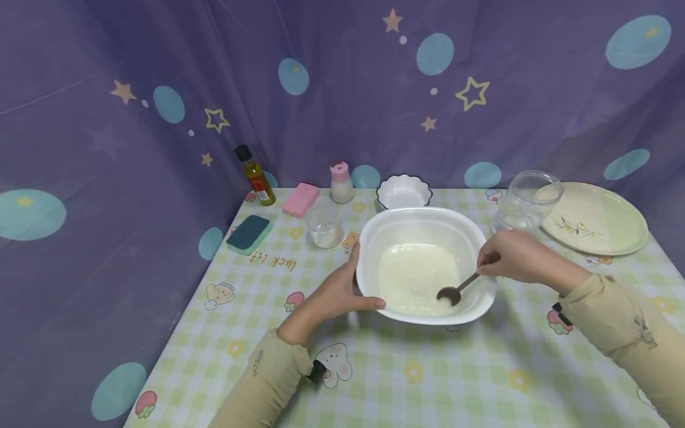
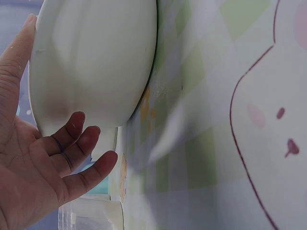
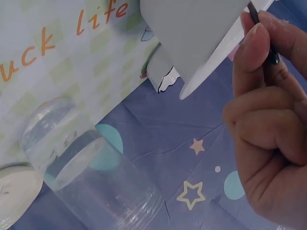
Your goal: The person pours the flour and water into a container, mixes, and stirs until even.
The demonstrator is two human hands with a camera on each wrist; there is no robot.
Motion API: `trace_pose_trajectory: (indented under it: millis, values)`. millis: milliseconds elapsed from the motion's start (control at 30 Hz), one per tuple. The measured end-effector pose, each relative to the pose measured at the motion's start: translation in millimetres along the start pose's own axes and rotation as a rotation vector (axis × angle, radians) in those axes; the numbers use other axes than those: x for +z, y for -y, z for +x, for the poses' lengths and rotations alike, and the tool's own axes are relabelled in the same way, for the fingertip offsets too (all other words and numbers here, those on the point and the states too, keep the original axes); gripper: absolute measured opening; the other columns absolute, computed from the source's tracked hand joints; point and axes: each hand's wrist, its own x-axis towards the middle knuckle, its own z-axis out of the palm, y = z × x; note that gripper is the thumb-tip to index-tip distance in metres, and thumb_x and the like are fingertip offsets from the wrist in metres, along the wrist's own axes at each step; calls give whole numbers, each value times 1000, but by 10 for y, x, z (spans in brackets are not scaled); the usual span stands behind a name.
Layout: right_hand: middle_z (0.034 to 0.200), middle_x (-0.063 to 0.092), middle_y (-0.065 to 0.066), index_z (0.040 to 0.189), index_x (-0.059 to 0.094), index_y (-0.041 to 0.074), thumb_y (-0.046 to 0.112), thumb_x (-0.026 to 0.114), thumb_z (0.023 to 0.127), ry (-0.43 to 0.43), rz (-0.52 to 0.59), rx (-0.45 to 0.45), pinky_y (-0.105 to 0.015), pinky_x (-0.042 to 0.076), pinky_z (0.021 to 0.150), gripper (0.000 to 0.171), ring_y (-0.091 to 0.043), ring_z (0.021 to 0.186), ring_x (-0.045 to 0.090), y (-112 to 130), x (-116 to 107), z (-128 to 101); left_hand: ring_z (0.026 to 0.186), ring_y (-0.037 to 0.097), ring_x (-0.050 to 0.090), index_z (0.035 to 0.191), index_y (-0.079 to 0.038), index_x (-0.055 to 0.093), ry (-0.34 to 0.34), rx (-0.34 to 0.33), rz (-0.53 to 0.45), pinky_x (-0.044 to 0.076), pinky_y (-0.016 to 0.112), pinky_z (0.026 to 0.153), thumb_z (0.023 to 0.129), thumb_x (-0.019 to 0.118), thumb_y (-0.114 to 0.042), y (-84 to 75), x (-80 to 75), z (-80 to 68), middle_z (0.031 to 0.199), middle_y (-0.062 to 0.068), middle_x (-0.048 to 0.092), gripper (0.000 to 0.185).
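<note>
A white basin [image 1: 423,229] with rounded corners stands mid-table and holds a pale, creamy liquid [image 1: 417,273]. My left hand [image 1: 338,292] grips it at the left side, the thumb on the near rim and the fingers against the outer wall. In the left wrist view, several fingertips [image 2: 90,135] curl along the basin's wall. At the right side, my right hand [image 1: 516,254] pinches the handle of a dark brown spoon [image 1: 468,281] between thumb and fingers. The spoon slants down into the basin, its head at the liquid near the right front. Little of the spoon shows in the right wrist view.
Behind the basin is a white scalloped dish [image 1: 404,193]. To the right stand a clear jar [image 1: 527,202] and a plate [image 1: 605,220]. Leftward are a clear cup [image 1: 324,229], pink-topped shaker [image 1: 341,183], pink sponge [image 1: 301,200], green sponge [image 1: 249,234] and oil bottle [image 1: 258,181].
</note>
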Motion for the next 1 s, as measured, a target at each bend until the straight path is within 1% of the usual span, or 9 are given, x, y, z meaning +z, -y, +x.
trace_pose_trajectory:
  millis: [133,300,467,667,800,1000]
  values:
    - [66,62,15,75,74,18,16,76,83,15,21,-43,-27,43,59,9,-6,61,51,18,68,28,139,15,31,154,-30,-15,1,9,-11,30,40,111,66,83,-60,2,3,3,162,0,13,134]
    - [65,60,16,72,72,19,17,78,82,-6,40,-89,-26,43,58,12,-4,60,50,52,176,82,139,13,30,153,-32,-15,3,10,-21,30,39,111,67,83,-60,-7,5,-6,162,-1,12,133]
    - [66,61,15,72,71,19,15,78,83,-23,66,-103,-26,44,59,13,-5,59,50,117,264,137,140,15,29,154,-31,-14,-6,15,-18,29,41,111,67,84,-58,-11,6,-9,162,-1,11,133]
    - [66,61,16,70,71,20,15,78,83,-84,62,-130,-28,43,60,15,-4,60,50,205,366,195,142,15,25,154,-29,-14,-5,-2,-8,27,40,112,67,85,-55,-12,1,-4,162,-2,7,134]
    - [66,63,15,72,73,18,15,78,83,-130,67,-112,-29,44,60,13,-5,61,52,227,433,255,142,16,25,154,-28,-13,-8,-2,-4,27,40,112,67,84,-57,-10,3,-9,162,-1,7,134]
    - [66,64,12,72,73,16,13,77,83,-209,57,-22,-32,44,62,12,-8,62,52,230,448,312,142,16,26,154,-30,-15,-3,11,-9,28,41,112,67,83,-59,-16,6,-9,162,0,8,134]
